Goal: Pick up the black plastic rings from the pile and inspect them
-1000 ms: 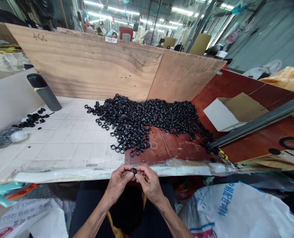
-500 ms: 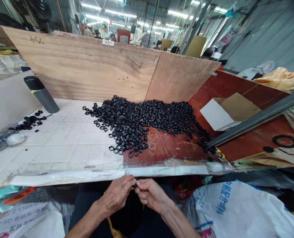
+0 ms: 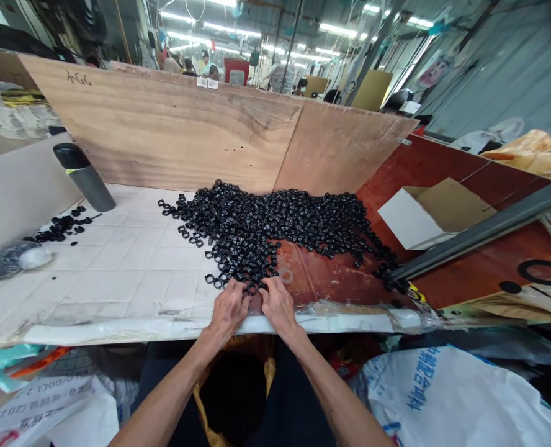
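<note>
A big heap of small black plastic rings [image 3: 280, 226] lies on the worktable against the plywood back wall. Both my hands rest at the heap's near edge, side by side. My left hand [image 3: 229, 305] has its fingers curled down onto the nearest rings. My right hand [image 3: 278, 302] does the same just to its right, fingertips among the rings. The curled fingers hide whether either hand grips a ring. Below the table edge, between my arms, hangs an open yellow-lined bag [image 3: 233, 397] with a dark inside.
A dark bottle [image 3: 84, 177] stands at the back left beside a small scatter of black rings [image 3: 64, 226]. A clear bag of parts [image 3: 10, 261] lies at far left. A cardboard box [image 3: 431, 214] and grey bar [image 3: 480, 233] sit right. White sacks [image 3: 443, 397] lie below.
Both hands have gone from below the table edge, where they pinched one black ring together, up onto the table to the near edge of the heap.
</note>
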`<action>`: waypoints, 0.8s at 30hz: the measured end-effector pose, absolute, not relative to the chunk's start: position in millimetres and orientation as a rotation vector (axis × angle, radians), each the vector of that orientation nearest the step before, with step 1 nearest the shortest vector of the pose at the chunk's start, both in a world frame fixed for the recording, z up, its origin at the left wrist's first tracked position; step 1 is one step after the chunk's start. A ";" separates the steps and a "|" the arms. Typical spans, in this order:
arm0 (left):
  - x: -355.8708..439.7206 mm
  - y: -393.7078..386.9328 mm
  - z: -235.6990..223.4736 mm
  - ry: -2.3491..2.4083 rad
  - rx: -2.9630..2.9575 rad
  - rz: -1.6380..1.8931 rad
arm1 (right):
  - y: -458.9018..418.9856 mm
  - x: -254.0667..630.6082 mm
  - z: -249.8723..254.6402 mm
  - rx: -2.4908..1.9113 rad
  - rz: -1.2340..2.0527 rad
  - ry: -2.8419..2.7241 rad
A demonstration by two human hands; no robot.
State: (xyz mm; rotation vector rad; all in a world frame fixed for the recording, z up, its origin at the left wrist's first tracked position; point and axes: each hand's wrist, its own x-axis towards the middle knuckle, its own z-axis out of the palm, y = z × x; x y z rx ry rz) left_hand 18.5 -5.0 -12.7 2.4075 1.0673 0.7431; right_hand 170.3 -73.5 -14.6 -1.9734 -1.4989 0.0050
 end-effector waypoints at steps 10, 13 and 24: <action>6.8 -6.9 -10.8 1.000 2.154 0.906 | -80.5 159.5 -1.5 -1.546 0.311 -1.288; 7.2 -6.1 -13.2 0.970 2.028 0.886 | -81.8 154.3 -1.3 -1.447 0.408 -1.320; 2.2 -5.8 -9.8 0.717 1.494 0.843 | -87.0 152.7 -1.3 -1.382 0.558 -1.212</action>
